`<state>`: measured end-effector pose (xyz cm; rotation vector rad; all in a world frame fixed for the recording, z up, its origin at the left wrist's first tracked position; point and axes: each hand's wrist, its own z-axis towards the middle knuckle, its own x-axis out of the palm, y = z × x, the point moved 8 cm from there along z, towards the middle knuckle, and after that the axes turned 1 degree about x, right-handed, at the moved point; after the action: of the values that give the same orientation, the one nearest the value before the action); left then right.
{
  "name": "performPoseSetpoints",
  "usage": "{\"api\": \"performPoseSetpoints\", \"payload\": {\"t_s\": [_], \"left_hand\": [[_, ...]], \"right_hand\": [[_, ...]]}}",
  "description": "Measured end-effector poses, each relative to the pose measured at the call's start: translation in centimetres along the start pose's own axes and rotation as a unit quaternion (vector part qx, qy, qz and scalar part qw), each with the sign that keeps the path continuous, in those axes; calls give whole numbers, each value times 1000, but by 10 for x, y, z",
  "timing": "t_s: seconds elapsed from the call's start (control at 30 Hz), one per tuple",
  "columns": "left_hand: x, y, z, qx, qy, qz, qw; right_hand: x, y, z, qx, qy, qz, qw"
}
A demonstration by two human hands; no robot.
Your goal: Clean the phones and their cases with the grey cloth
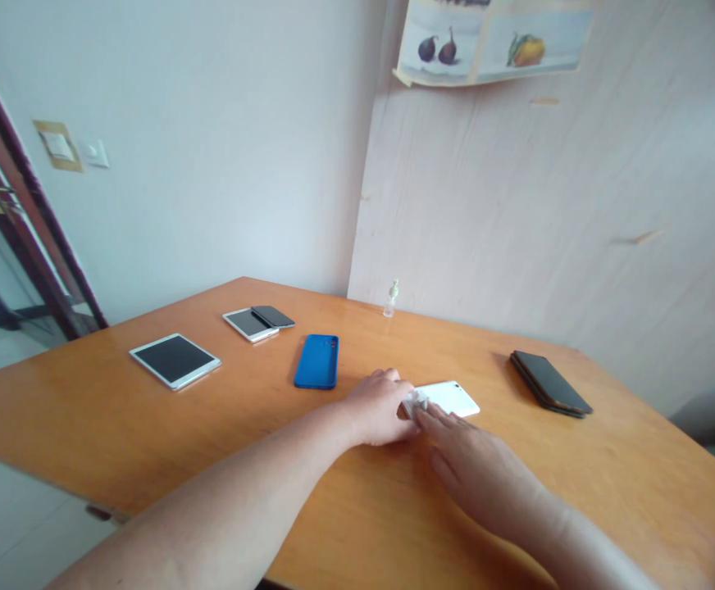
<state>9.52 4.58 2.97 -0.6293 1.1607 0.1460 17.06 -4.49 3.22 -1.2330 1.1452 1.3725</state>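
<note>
A white phone (456, 397) lies face down on the wooden table, its camera corner at the far right end. My left hand (380, 407) grips the phone's left end, with the fingertips and thumb around its edges. Under the fingers of my right hand (465, 449) is a crumpled white tissue (416, 399), pressed against the back of the phone close to my left hand. My right palm and thumb hang low over the table. The hands partly hide the tissue and the near part of the phone.
Left of the hands lies a blue phone case (317, 362). Farther left are a white tablet (176, 360) and a smaller tablet (248, 324) with a dark phone (273, 316) leaning on it. A small pump bottle (390, 299) stands by the wall; dark stacked devices (551, 383) lie right.
</note>
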Motion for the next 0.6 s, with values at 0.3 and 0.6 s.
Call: {"api": "performPoseSetpoints", "payload": {"t_s": [0.3,0.6], "left_hand": [[0,-2,0,8,-12,7,1000],[-1,-4,0,2,7,18,1000]], "right_hand": [[0,-53,4,131,-8,-20,991],[5,-33,15,15,-39,49,998]]}}
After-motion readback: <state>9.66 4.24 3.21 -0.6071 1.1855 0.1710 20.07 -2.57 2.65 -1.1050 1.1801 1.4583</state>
